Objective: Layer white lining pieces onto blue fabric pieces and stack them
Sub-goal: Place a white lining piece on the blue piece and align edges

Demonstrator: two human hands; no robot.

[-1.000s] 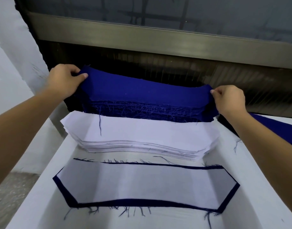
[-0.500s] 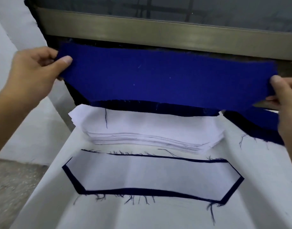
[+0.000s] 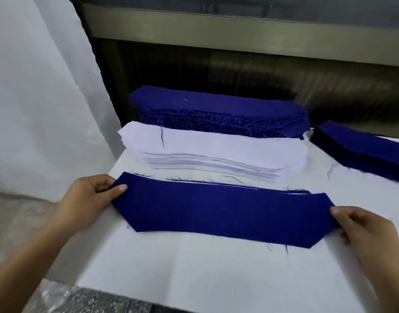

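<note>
- Two hands grasp one blue piece (image 3: 221, 213): left hand (image 3: 90, 199) pinches its left end, right hand (image 3: 363, 231) its right end.
- White pile (image 3: 216, 145) sits behind it.

We see the blue fabric piece (image 3: 221, 213) as a dense, matt woven cloth with loose threads fraying from its cut edges. The stack of blue fabric pieces (image 3: 216, 105) is the same cloth, and its side is a rough tangle of frayed threads. The stack of white lining pieces (image 3: 216, 150) looks thinner, smoother and matt, its clean-cut edges showing as fine layers. The second blue stack (image 3: 361, 150) is matt cloth too. The worktop (image 3: 194, 274) has a white, matt covering with faint creases; we cannot tell whether it is cloth or paper. The rail (image 3: 216, 30) looks like dull brushed metal. The wall (image 3: 35, 86) is matt white, and the floor (image 3: 11, 213) is speckled stone.
</note>
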